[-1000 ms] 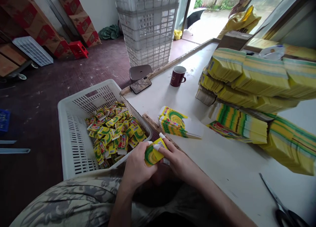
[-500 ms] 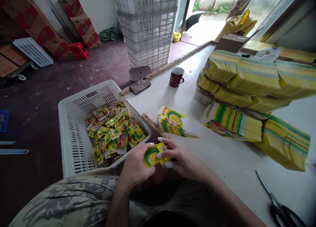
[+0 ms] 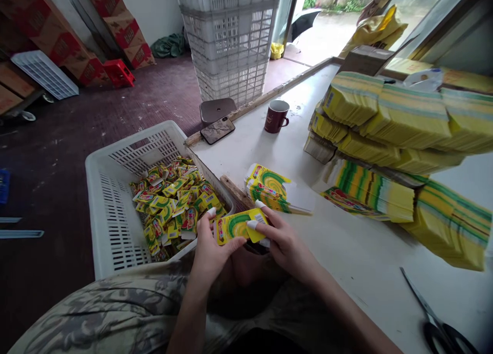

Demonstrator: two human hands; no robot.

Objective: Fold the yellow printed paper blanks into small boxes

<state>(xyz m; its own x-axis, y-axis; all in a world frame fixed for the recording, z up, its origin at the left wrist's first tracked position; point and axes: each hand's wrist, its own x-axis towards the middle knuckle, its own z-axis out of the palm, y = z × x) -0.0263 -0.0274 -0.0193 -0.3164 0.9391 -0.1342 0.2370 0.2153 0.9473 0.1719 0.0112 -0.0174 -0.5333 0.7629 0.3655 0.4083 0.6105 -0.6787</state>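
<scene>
Between my hands, over my lap at the table edge, is a small yellow and green printed carton (image 3: 233, 227). My left hand (image 3: 211, 251) grips its left end, thumb along the near side. My right hand (image 3: 283, 241) is closed on the right end, its fingers on the flap with a barcode. White covers sit on several fingertips. Just beyond my right hand lies a fanned pile of flat cartons (image 3: 267, 187) on the table. To the left, a white plastic basket (image 3: 102, 205) holds many folded small cartons (image 3: 173, 200).
On the white table (image 3: 358, 256) stand stacked bundles of flat cartons (image 3: 408, 115) and a maroon mug (image 3: 276, 116). A phone (image 3: 217, 130) lies at the corner, scissors (image 3: 431, 313) at near right. Stacked white crates (image 3: 231, 45) rise behind.
The carton's left panel shows more now, with my left hand farther left along it. My right fingers stay at the barcode flap. The view has shifted slightly.
</scene>
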